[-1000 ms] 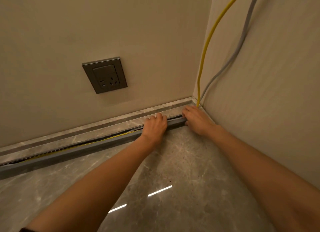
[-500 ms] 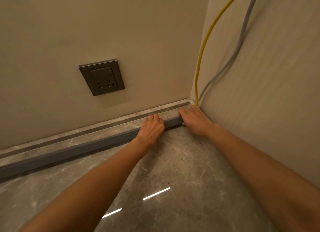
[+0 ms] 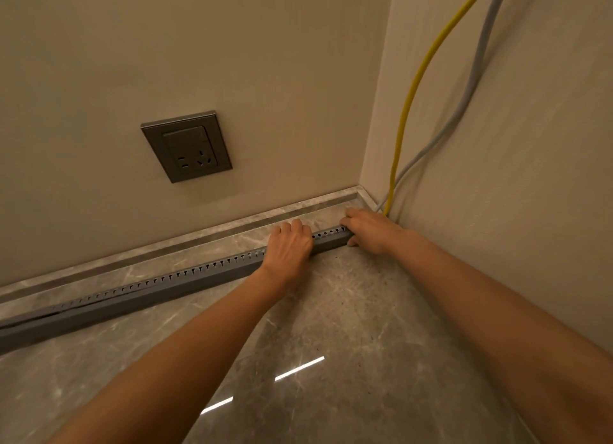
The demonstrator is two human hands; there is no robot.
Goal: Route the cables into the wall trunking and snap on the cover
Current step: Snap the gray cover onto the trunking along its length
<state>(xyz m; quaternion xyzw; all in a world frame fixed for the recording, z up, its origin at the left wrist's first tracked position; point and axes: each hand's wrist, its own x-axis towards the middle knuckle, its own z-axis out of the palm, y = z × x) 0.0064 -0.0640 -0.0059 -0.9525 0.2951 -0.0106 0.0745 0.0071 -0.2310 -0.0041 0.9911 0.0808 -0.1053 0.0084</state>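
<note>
l hand fingers curled over top of grey trunking, r hand grips its corner end, thumb on front. trunking lies on floor against skirting. yellow cable + grey cable drop into corner behind r hand.

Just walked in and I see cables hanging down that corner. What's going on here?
A person is fitting grey trunking along the skirting. The left hand and the right hand both grip its end by the corner, fingers curled over the slotted top. A yellow cable and a grey cable run down the side wall to that corner.
</note>
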